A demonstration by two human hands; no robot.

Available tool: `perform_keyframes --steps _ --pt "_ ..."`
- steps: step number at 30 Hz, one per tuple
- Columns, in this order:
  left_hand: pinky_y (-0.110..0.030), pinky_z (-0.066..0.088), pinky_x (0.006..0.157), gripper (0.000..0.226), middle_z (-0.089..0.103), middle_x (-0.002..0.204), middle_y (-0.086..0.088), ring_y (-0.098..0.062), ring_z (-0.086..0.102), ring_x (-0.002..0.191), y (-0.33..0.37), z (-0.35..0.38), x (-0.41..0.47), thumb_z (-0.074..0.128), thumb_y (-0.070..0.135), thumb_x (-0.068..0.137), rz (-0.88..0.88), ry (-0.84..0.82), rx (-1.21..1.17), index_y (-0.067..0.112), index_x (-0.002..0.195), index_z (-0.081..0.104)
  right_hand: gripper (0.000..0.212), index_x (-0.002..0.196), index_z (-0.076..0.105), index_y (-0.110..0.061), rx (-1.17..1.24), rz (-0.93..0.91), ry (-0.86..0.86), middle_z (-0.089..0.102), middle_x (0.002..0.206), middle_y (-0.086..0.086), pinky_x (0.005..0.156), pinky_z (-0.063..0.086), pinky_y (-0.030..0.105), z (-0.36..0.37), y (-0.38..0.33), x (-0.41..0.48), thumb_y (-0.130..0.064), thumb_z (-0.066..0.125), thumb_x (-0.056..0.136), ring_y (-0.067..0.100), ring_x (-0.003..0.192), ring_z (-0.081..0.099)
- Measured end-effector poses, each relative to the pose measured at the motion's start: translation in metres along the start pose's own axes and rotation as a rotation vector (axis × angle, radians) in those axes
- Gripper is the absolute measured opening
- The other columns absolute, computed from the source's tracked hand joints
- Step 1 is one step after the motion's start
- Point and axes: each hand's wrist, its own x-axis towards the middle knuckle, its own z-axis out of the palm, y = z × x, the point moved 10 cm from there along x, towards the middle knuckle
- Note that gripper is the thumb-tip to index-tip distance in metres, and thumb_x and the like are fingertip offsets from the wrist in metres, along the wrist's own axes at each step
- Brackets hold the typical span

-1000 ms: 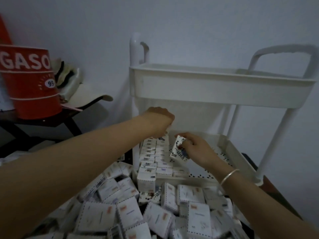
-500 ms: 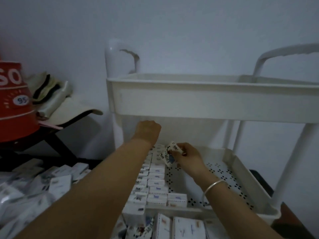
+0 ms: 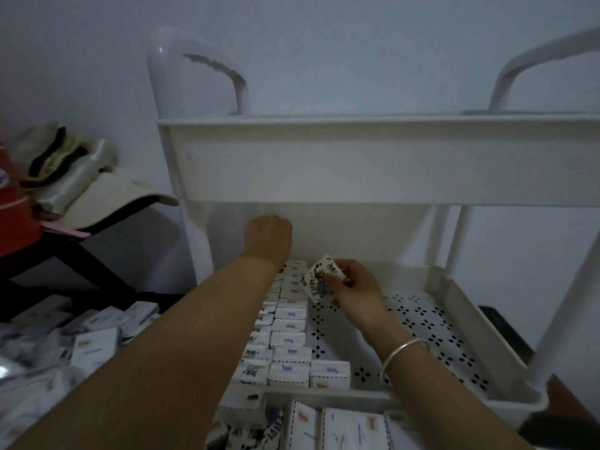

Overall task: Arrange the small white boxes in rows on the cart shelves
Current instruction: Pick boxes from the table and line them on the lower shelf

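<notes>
1. The right hand [image 3: 352, 287] pinches one small white box [image 3: 319, 280], held tilted above the perforated lower shelf [image 3: 454, 306], just beside the rows.
2. The left hand [image 3: 268, 237] reaches over the rows towards the shelf's back. Its fingers are hidden, so I cannot tell its grip.
3. The rows of boxes [image 3: 289, 326] fill the shelf's left side.
4. More loose boxes [image 3: 97, 339] lie heaped left of the cart [image 3: 357, 160].

Red drum [image 3: 13, 228] and piled cloth [image 3: 61, 157] on a dark side table [image 3: 94, 264]
</notes>
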Motion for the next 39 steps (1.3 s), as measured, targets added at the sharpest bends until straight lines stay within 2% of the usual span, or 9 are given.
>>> perform_keyframes --steps 5,15,21,26,29,31,35,37,39 --pt "-0.033 0.049 0.086 0.025 0.062 0.122 -0.013 -0.027 0.061 0.11 -0.003 0.001 0.001 0.052 0.003 0.094 0.005 -0.004 -0.007 0.003 0.116 0.062 0.019 0.106 0.053 -0.026 -0.028 -0.059 0.01 0.063 0.104 -0.001 0.084 0.056 0.037 0.002 -0.003 0.001 -0.018 0.062 0.092 0.017 0.094 0.063" --pt "-0.038 0.05 0.094 0.033 0.06 0.125 -0.016 -0.03 0.059 0.112 0.0 0.016 0.008 0.055 0.0 0.089 0.06 -0.049 -0.174 0.002 0.121 0.061 0.018 0.107 0.055 -0.026 -0.014 -0.117 0.027 0.065 0.102 -0.004 0.071 0.053 0.022 0.0 -0.006 0.003 -0.019 0.062 0.091 0.008 0.086 0.063" --pt "-0.037 0.052 0.092 0.031 0.062 0.12 -0.017 -0.029 0.062 0.107 0.005 0.037 0.005 0.055 -0.003 0.086 0.084 -0.161 -0.201 0.0 0.116 0.065 0.02 0.107 0.055 -0.027 0.0 -0.104 0.042 0.063 0.097 -0.007 0.073 0.054 0.025 -0.002 -0.005 0.004 -0.019 0.062 0.091 0.007 0.084 0.062" --pt "-0.036 0.052 0.09 0.032 0.061 0.121 -0.015 -0.029 0.061 0.106 0.006 0.057 -0.005 0.054 -0.001 0.089 0.037 -0.228 -0.181 0.002 0.119 0.064 0.022 0.106 0.053 -0.03 0.0 -0.111 0.051 0.061 0.096 -0.009 0.073 0.056 0.026 -0.003 -0.004 0.004 -0.017 0.062 0.09 0.004 0.083 0.061" --pt "-0.037 0.047 0.095 0.031 0.048 0.129 -0.015 -0.03 0.048 0.12 0.01 0.064 -0.015 0.053 0.009 0.094 0.019 -0.204 -0.111 0.006 0.124 0.059 0.023 0.106 0.053 -0.027 0.037 -0.11 0.073 0.06 0.097 -0.01 0.077 0.058 0.031 -0.003 -0.003 0.005 -0.015 0.064 0.089 0.006 0.084 0.063" --pt "-0.038 0.044 0.1 0.034 0.042 0.134 -0.013 -0.029 0.04 0.126 0.011 0.071 -0.022 0.051 0.013 0.097 0.011 -0.204 -0.079 0.01 0.13 0.054 0.025 0.105 0.052 -0.026 0.051 -0.106 0.099 0.061 0.098 -0.008 0.074 0.057 0.029 -0.005 -0.003 0.007 -0.015 0.067 0.088 0.008 0.083 0.064" --pt "-0.03 0.043 0.095 0.034 0.05 0.133 -0.009 -0.023 0.05 0.121 0.004 0.076 -0.036 0.045 0.012 0.099 -0.098 -0.171 -0.316 0.016 0.132 0.054 0.026 0.101 0.051 -0.028 -0.107 -0.174 0.078 0.058 0.091 -0.016 0.06 0.046 0.01 0.003 -0.025 0.019 -0.02 0.071 0.085 -0.001 0.076 0.058" --pt "-0.025 0.042 0.09 0.035 0.055 0.132 -0.006 -0.02 0.054 0.117 0.0 0.075 -0.048 0.041 0.012 0.1 -0.156 -0.069 -0.457 0.014 0.133 0.052 0.026 0.101 0.053 -0.025 -0.205 -0.25 0.069 0.059 0.092 -0.013 0.064 0.046 0.015 0.013 -0.046 0.027 -0.021 0.072 0.084 0.005 0.078 0.059" --pt "-0.024 0.041 0.096 0.042 0.049 0.139 -0.007 -0.019 0.05 0.123 -0.001 0.077 -0.06 0.039 0.011 0.099 -0.169 0.021 -0.544 0.011 0.141 0.042 0.025 0.103 0.056 -0.021 -0.292 -0.34 0.059 0.06 0.094 -0.008 0.07 0.048 0.025 0.025 -0.067 0.035 -0.022 0.072 0.084 0.013 0.082 0.061"
